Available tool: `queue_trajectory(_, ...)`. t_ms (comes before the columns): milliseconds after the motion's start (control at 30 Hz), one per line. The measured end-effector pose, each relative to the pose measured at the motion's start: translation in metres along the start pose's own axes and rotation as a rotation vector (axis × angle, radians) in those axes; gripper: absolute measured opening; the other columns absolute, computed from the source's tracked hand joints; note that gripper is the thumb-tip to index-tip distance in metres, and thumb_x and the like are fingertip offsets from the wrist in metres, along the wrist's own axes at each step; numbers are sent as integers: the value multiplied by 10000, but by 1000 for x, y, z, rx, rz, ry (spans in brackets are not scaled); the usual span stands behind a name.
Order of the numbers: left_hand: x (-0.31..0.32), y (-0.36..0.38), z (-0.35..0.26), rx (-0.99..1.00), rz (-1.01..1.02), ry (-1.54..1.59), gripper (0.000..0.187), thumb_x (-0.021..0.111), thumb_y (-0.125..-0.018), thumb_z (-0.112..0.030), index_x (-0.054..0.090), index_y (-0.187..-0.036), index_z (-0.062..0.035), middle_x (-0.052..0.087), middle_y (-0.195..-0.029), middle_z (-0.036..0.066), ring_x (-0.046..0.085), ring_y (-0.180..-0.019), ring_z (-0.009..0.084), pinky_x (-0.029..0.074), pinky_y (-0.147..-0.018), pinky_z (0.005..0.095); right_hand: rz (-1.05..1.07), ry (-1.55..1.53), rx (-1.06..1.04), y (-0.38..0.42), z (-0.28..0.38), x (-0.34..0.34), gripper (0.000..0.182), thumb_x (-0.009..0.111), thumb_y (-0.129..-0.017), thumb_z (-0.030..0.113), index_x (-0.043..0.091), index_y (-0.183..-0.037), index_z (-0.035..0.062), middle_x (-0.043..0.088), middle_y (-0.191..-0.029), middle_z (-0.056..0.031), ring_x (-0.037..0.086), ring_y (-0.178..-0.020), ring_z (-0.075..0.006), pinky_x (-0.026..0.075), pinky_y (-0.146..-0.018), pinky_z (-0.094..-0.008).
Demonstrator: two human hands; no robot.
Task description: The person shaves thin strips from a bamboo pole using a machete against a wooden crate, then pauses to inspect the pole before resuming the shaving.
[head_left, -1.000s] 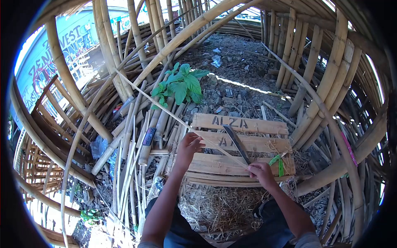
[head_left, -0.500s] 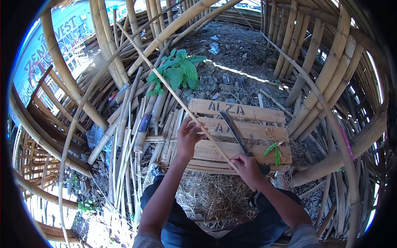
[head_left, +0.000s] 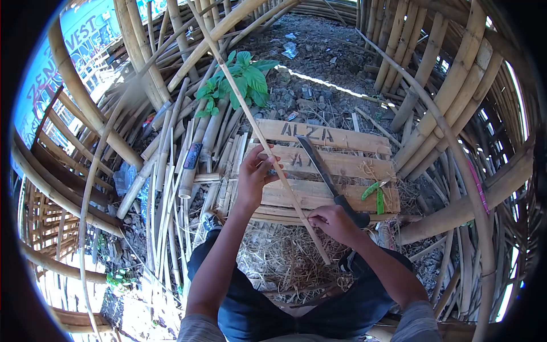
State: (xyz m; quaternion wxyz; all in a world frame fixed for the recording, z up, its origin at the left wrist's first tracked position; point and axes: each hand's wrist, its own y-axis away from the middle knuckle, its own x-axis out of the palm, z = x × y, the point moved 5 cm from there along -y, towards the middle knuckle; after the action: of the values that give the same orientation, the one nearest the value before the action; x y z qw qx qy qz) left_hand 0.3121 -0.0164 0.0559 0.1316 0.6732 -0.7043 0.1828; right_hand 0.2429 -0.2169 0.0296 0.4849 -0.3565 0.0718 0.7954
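My left hand (head_left: 254, 175) grips a long thin bamboo strip (head_left: 239, 102) partway along, over a wooden pallet (head_left: 342, 165) stamped with letters. My right hand (head_left: 333, 221) pinches the same strip lower down, near the pallet's front edge; the strip's end pokes past it over dry straw. A machete (head_left: 319, 168) with a dark handle lies diagonally on the pallet, just right of my right hand, touching neither hand. A small green tool (head_left: 374, 196) rests on the pallet's right side.
Thick bamboo poles (head_left: 433, 85) lean all around. Split bamboo strips (head_left: 171, 188) lie piled at left. A green plant (head_left: 239, 80) grows beyond the pallet. Rocky ground (head_left: 325, 68) lies behind, straw (head_left: 279, 262) in front of my knees.
The bamboo strip has slid toward me and swung steeper; its lower end now sticks out past my right hand. My right hand has left the machete's handle area and moved left.
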Motion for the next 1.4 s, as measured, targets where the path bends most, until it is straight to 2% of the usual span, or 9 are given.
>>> queue_trajectory(367,12,1,1,-4,64,-102,281,514,-903,-78,487,-1181,-52,574,-913,77,622,-811,170,564,-723,347,101,313,-112,-7,9,6,86,632,-712,74,598,-762,13,608,-692,-117,602,-643,-299,485,-592,-384)
queue_trajectory(467,19,2,-6,41,73,-176,314,501,-904,-68,475,-1215,-34,562,-887,70,605,-806,152,573,-717,344,157,331,-76,-11,7,11,65,608,-751,57,586,-755,-4,609,-673,-99,630,-640,-255,511,-589,-348)
queue_trajectory(533,15,0,-11,83,32,-185,323,495,-905,-65,474,-1224,-18,549,-872,66,592,-796,142,580,-710,341,124,-367,660,-3,-24,16,98,584,-796,49,571,-739,-30,616,-674,-81,657,-657,-191,535,-589,-306)
queue_trajectory(633,0,-5,-27,131,-10,-271,340,481,-906,-57,478,-1237,22,514,-841,61,556,-771,120,598,-689,335,68,-522,788,4,-44,15,134,583,-826,66,577,-763,-51,633,-707,-91,663,-681,-147,544,-601,-273)
queue_trajectory(667,-4,-6,-27,111,-10,-302,338,483,-904,-55,484,-1234,20,512,-842,60,555,-772,120,598,-685,334,63,-526,781,5,-50,17,134,583,-826,66,577,-763,-51,633,-707,-91,663,-681,-147,544,-601,-273)
queue_trajectory(733,-8,-6,-22,84,-14,-324,343,489,-893,-36,490,-1233,10,510,-837,54,562,-754,121,594,-685,329,-2,-427,429,-6,-41,15,139,608,-819,81,598,-829,-57,651,-744,-107,661,-687,-150,538,-627,-266)
queue_trajectory(833,-1,-1,-14,22,10,-278,350,492,-882,-20,497,-1232,-4,510,-835,52,570,-744,124,587,-691,330,59,-194,254,-7,-22,13,165,626,-828,90,619,-925,-43,660,-820,-101,647,-764,-129,535,-678,-271)
queue_trajectory(933,2,1,-10,2,23,-303,359,495,-877,-17,497,-1236,-14,513,-838,54,578,-754,129,584,-697,335,8,-237,150,-7,-11,23,183,653,-784,40,618,-939,-50,655,-754,-110,655,-719,-163,528,-667,-275)
queue_trajectory(1400,7,-1,-6,50,-16,-275,342,509,-897,-63,496,-1235,-11,545,-870,63,572,-792,120,593,-694,324,-25,-176,117,-13,0,41,118,656,-775,46,635,-851,-42,630,-678,-154,627,-601,-195,478,-568,-302)
